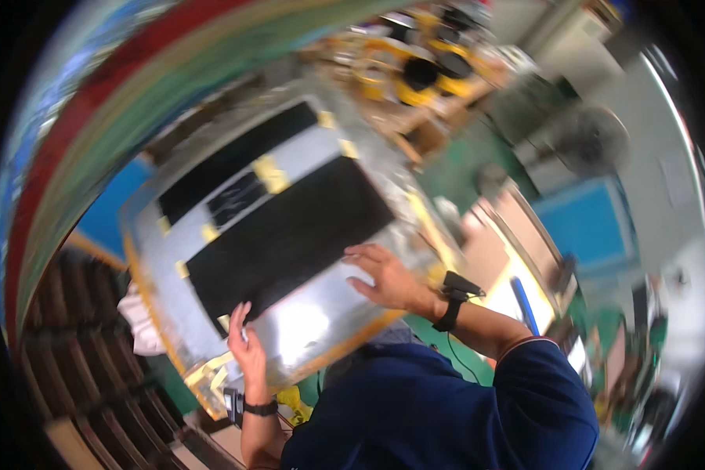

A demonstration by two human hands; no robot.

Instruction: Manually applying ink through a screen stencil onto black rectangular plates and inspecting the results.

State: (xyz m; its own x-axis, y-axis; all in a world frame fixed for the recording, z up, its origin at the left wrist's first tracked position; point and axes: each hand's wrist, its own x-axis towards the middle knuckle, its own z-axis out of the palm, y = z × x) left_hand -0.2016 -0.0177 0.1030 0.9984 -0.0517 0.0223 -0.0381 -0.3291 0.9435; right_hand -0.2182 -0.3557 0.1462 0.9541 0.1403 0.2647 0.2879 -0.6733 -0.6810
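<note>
A large black sheet (290,235) lies on a pale, shiny board (305,333), with yellow tape pieces at several of its edges. My left hand (247,348) is at the sheet's near-left corner, beside a small piece of tape (225,322). Its fingers are stretched out, and nothing shows in them. Over the sheet's near-right edge is my right hand (385,276), thumb and fingers apart and nothing held. Whether either hand presses on the sheet is hard to tell through the blur. Farther back are a narrower black strip (243,157) and a small dark panel (236,199) with yellow tape (271,174).
Tape rolls and black round items (421,73) crowd a wooden bench at the back. A fan (591,141) stands far right, near a blue framed panel (586,223). Stacked dark racks (78,329) stand at left. Striped layered material (94,110) arches across the upper left.
</note>
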